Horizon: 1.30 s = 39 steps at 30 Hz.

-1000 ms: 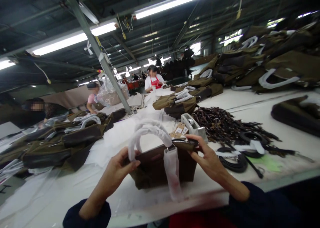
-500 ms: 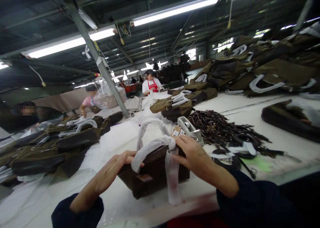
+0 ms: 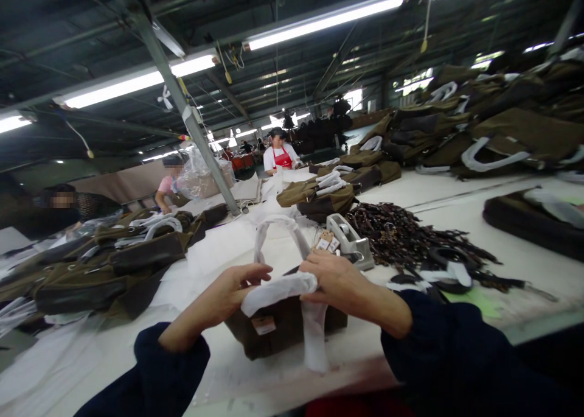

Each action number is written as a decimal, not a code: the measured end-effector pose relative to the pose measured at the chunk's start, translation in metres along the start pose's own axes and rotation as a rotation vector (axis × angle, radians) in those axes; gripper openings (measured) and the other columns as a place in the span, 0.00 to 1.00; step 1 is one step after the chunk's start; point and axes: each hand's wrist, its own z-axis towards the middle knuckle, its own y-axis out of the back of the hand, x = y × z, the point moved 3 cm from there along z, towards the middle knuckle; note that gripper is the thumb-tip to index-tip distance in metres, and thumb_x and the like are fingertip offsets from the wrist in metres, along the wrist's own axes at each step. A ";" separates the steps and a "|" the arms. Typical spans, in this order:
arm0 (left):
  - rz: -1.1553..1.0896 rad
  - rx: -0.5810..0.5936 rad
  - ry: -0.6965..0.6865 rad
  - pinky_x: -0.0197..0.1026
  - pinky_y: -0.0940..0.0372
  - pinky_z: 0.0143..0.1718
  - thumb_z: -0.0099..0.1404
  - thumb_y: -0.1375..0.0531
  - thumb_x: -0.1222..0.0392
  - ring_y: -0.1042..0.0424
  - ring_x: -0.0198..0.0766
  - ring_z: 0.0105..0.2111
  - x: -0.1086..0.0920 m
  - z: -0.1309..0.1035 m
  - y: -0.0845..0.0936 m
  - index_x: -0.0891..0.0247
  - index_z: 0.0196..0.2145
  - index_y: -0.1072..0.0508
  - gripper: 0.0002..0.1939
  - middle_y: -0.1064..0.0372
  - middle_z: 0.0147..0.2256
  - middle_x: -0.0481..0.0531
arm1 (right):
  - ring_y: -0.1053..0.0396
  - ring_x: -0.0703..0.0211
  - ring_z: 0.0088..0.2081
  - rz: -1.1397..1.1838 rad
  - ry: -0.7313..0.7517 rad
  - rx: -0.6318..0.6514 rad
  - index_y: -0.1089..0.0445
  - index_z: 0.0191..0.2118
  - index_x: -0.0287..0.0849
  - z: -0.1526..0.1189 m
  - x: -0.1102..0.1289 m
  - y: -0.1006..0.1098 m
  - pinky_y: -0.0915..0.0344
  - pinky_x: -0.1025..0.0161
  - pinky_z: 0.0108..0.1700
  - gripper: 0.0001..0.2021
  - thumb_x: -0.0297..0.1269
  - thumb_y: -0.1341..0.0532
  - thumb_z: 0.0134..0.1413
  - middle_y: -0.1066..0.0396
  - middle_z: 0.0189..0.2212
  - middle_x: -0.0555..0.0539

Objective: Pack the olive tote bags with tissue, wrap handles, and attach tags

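A dark olive-brown bag (image 3: 283, 335) stands on the white table before me, with a small tan label on its front. White wrapping covers its front handle (image 3: 278, 294), and a white strip hangs from that handle's right end. The back handle (image 3: 279, 222), wrapped too, arches up behind. My right hand (image 3: 335, 280) pinches the front handle's right end between thumb and fingers. My left hand (image 3: 235, 292) is at the left end, thumb against the wrapping and fingers stretched out above it, with a gap between them.
Right of the bag are a tape dispenser (image 3: 350, 241), cardboard tags (image 3: 326, 241) and a heap of dark straps (image 3: 406, 234). White sheets (image 3: 219, 246) lie behind. Bags are piled at left (image 3: 114, 268) and right (image 3: 515, 128). A slanted metal post (image 3: 201, 137) rises ahead; co-workers sit beyond.
My left hand has drawn out from under the front handle to above its left end. My right hand has moved slightly left and grips the wrapping. The handle lies lower and straighter.
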 end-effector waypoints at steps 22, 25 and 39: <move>0.870 -0.292 0.035 0.44 0.34 0.42 0.68 0.49 0.68 0.26 0.47 0.43 0.001 0.039 0.000 0.61 0.43 0.28 0.12 0.26 0.43 0.57 | 0.32 0.62 0.26 0.240 0.520 0.468 0.30 0.37 0.44 -0.037 0.048 0.020 0.46 0.65 0.26 0.05 0.36 0.34 0.56 0.25 0.29 0.53; 0.807 -0.335 -0.061 0.43 0.32 0.46 0.68 0.47 0.69 0.27 0.46 0.49 -0.005 0.026 -0.006 0.59 0.54 0.34 0.17 0.30 0.53 0.55 | 0.31 0.60 0.28 0.225 0.505 0.426 0.29 0.39 0.43 -0.034 0.047 0.016 0.46 0.65 0.27 0.06 0.37 0.35 0.57 0.23 0.31 0.50; 0.574 0.107 -0.145 0.46 0.30 0.42 0.68 0.45 0.67 0.24 0.46 0.38 -0.019 0.011 -0.062 0.63 0.39 0.24 0.09 0.23 0.39 0.57 | 0.38 0.62 0.24 0.297 0.573 0.485 0.31 0.37 0.43 -0.027 0.040 0.008 0.47 0.65 0.25 0.08 0.42 0.38 0.56 0.31 0.25 0.53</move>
